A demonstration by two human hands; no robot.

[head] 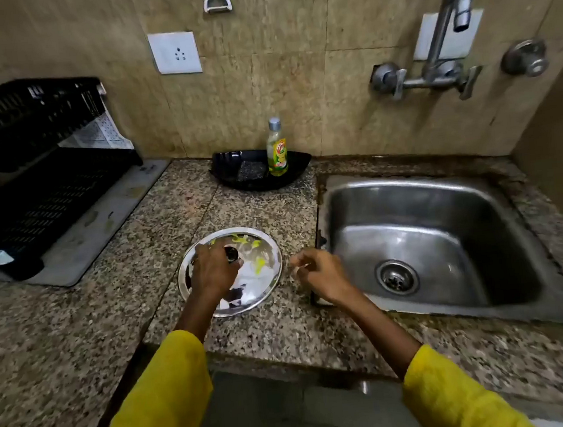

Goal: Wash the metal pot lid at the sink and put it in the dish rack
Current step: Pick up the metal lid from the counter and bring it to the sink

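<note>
Metal pot lid (pixel 262 277) lies flat on the granite counter (pixel 77 319), left of the empty steel sink (pixel 426 199). Left hand (pixel 214 271) pinches its knob; right hand (pixel 320 275) hovers loosely curled, holding nothing. Black tray (pixel 228 170) holds a dish-soap bottle (pixel 277 151) and scrubber (pixel 251 170). Black dish rack (pixel 29 175) stands far left.

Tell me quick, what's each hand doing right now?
Left hand: closed on the knob of the metal pot lid, which lies on the counter.
Right hand: loosely curled beside the lid, holding nothing visible.
</note>
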